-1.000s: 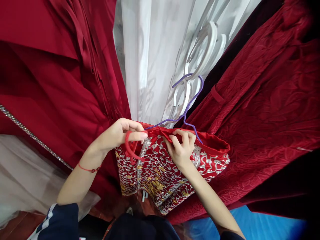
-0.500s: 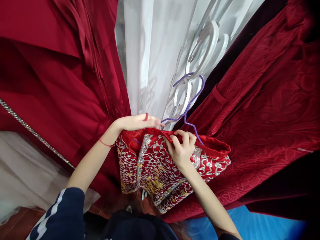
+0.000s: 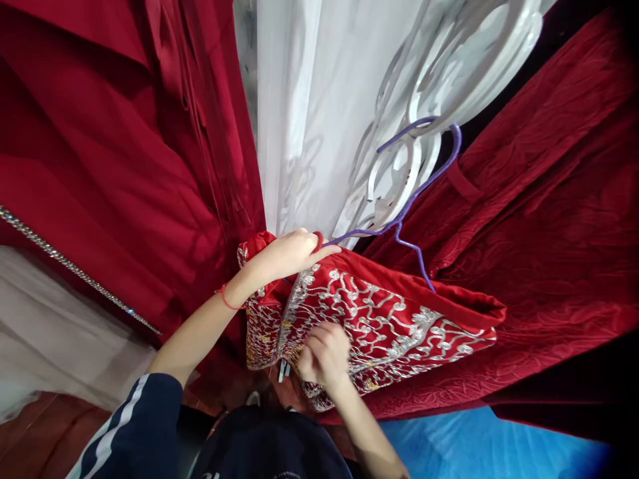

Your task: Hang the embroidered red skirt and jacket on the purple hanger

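Note:
A red garment with silver and gold embroidery and a smooth red inner edge hangs on a purple hanger. The hanger's hook is on a white curled metal rack. At the garment's top edge, my left hand is closed over the cloth beside the hanger's arm, its thumb along the outside and its other fingers mostly hidden. Lower down, my right hand has curled fingers in front of the embroidered side. Whatever it may hold is out of sight.
Dark red cloth hangs at the left, with a glittering trim and pale fabric below. A textured red garment hangs at the right. White drapery stands behind, and blue material lies low right.
My right hand has let go of the top edge and come down to the embroidered front. My left hand has closed on the top edge. The garment and hanger appear farther right.

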The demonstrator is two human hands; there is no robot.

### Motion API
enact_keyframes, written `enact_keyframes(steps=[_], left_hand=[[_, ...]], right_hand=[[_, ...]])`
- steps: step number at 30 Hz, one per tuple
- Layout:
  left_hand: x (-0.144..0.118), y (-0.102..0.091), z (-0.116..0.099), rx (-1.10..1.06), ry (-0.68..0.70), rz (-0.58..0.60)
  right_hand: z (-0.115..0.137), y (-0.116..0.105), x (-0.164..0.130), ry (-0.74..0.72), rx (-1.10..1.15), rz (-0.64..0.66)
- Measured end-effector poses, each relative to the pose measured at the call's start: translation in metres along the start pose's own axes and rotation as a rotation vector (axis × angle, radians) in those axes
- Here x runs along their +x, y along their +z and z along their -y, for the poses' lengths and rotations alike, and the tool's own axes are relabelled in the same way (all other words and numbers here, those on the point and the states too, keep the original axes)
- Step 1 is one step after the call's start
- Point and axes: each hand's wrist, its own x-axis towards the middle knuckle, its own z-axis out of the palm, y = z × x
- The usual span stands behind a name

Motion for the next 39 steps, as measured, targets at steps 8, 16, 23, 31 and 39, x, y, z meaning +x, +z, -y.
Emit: enact_keyframes(steps=[8,16,23,31,39], left_hand=[[-0.001,0.006,-0.003,-0.060,-0.018,0.029],[0.004,0.014,0.000,-0.090,0.036,0.038],[0.006,0.014,-0.001,-0.140,0.061,0.068],[0.008,0.016,0.001,-0.163,0.103,0.073],[0.004,0.012,0.000,-0.167,0.097,0.072]], right_hand=[[0.024,0.090,-0.048,0.760,0.172,0.099],[0.026,0.097,-0.045,1.081,0.656,-0.029],[0.042,0.098,-0.021,1.140,0.652,-0.190],[0.040,0.109,-0.017,1.091,0.565,-0.214],[0.037,0.080,-0.009,0.981,0.062,0.127]])
